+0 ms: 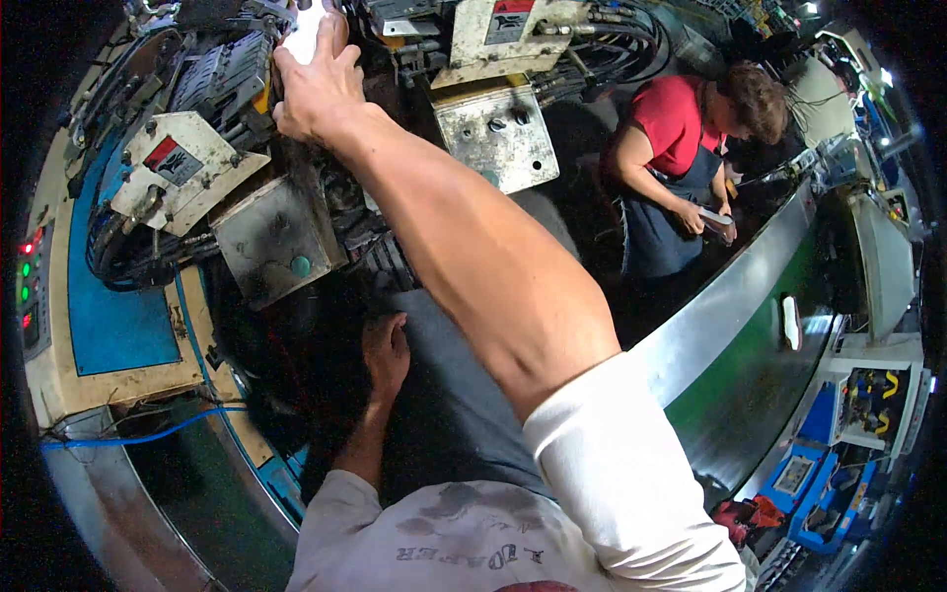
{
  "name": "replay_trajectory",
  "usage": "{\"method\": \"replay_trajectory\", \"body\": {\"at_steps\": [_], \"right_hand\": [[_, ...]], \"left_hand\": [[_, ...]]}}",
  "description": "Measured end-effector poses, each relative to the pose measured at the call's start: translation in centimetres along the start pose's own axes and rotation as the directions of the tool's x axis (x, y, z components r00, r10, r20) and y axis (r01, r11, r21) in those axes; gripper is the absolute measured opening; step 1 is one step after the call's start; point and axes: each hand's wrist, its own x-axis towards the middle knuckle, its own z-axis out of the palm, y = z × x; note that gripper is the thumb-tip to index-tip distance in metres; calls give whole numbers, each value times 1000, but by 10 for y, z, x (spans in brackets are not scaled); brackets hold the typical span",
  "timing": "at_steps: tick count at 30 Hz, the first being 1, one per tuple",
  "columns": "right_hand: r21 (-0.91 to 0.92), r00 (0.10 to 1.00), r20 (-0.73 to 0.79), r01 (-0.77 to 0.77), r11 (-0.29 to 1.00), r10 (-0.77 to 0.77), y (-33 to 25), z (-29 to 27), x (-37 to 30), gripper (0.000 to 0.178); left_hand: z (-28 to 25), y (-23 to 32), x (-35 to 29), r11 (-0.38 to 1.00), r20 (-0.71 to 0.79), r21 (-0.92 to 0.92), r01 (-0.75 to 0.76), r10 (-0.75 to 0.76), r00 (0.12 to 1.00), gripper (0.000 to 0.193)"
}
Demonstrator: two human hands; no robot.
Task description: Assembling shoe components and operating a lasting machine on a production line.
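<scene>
My right arm reaches up and left across the view. Its hand has spread fingers wrapped over a smooth white piece, partly hidden by the fingers and cut off by the top edge. This piece sits among the metal parts of a machine. What exactly it is cannot be made out. My left hand hangs low beside my dark-clothed leg, its fingers loosely bent and nothing visible in them.
Machine heads with pale metal guards and hoses stand ahead. A control panel with lit buttons is at far left. A co-worker in red handles a shoe-like piece. A green conveyor belt carries a white piece; blue trays stand beyond.
</scene>
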Motion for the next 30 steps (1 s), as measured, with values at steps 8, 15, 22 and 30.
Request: {"method": "replay_trajectory", "body": {"at_steps": [8,15,22,30], "right_hand": [[1,996,76,-55,998,55,97,92,-256,75],[-262,757,439,-407,875,483,132,108,-361,66],[-302,796,432,-316,900,424,141,130,-343,55],[-320,790,472,-260,911,392,139,147,-329,52]], "left_hand": [[-25,1,3,988,116,-19,150,-147,982,27],[-92,-47,51,991,18,-76,109,-108,994,20],[-273,-56,219,694,-455,711,116,327,828,30],[-276,-102,242,649,-520,742,168,399,755,25]]}}
